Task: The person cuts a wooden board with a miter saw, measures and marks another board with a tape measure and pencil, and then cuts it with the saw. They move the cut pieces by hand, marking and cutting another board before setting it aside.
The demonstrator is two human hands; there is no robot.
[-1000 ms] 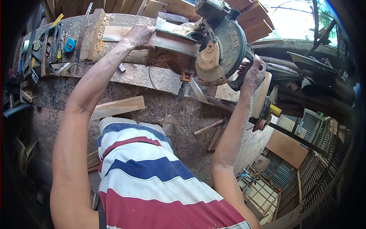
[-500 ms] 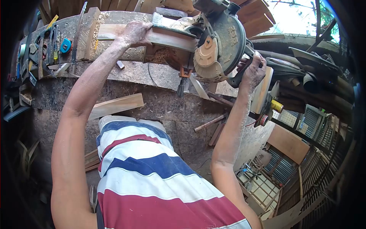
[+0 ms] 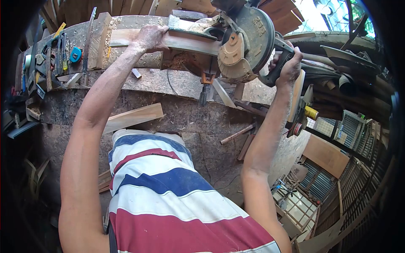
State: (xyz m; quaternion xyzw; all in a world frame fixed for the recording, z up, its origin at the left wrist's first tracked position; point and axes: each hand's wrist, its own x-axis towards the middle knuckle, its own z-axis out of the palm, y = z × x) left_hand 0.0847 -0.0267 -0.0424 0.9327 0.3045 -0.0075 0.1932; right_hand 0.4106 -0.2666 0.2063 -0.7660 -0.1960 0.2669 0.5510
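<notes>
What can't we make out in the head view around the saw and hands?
All head view.
Blade and cut line: hidden behind the round dark metal saw guard.
Saw top: cut off by the upper edge.
Any trigger: covered by the right hand on the black saw handle.
Fingertips of the left hand: hidden past the pale wooden plank.
Small tools beside the blue tape measure: too small to identify.

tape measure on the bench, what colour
Tape measure is blue; the head view shows it best.
</notes>
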